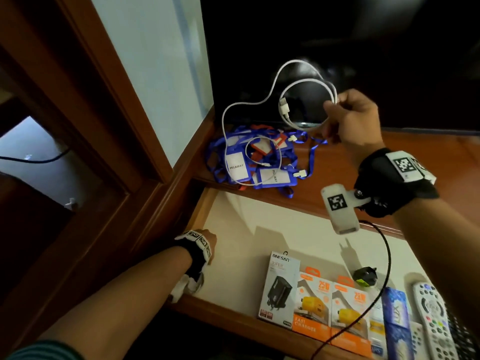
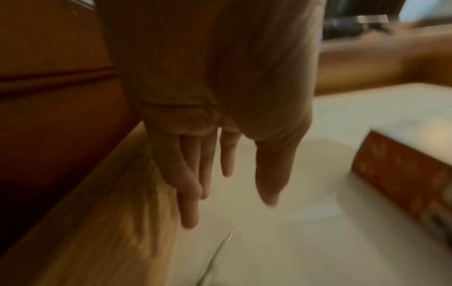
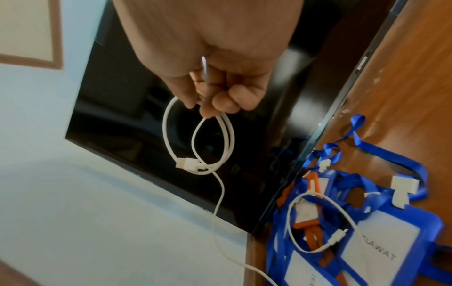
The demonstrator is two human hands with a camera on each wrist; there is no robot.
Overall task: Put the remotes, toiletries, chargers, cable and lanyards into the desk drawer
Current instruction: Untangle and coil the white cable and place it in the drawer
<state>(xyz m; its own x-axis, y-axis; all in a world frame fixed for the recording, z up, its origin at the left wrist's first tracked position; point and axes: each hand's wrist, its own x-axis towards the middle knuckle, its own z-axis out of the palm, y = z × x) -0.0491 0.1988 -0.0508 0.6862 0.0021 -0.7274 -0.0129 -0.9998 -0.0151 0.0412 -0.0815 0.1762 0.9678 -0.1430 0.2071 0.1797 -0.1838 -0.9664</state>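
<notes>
My right hand (image 1: pixel 345 113) (image 3: pixel 210 96) pinches a white USB cable (image 1: pixel 306 84) (image 3: pixel 198 147) and holds its loops up above the desk. The cable's tail trails down onto a heap of blue and orange lanyards (image 1: pixel 259 162) (image 3: pixel 367 222) with badge holders on the desk top. The open desk drawer (image 1: pixel 246 229) (image 2: pixel 305 222) lies below. Boxed chargers (image 1: pixel 311 300), a black plug (image 1: pixel 365 276), toiletry boxes (image 1: pixel 394 315) and remotes (image 1: pixel 433 315) lie along its front. My left hand (image 1: pixel 207 245) (image 2: pixel 220 174) hangs at the drawer's left wall with fingers straight, holding nothing.
A dark TV screen (image 1: pixel 337 48) (image 3: pixel 195 135) stands at the back of the wooden desk (image 1: pixel 415 157). A pale wall (image 1: pixel 155 74) and wooden frame (image 1: pixel 78 126) bound the left. A black wire (image 1: pixel 384 268) runs from my right wrist across the drawer.
</notes>
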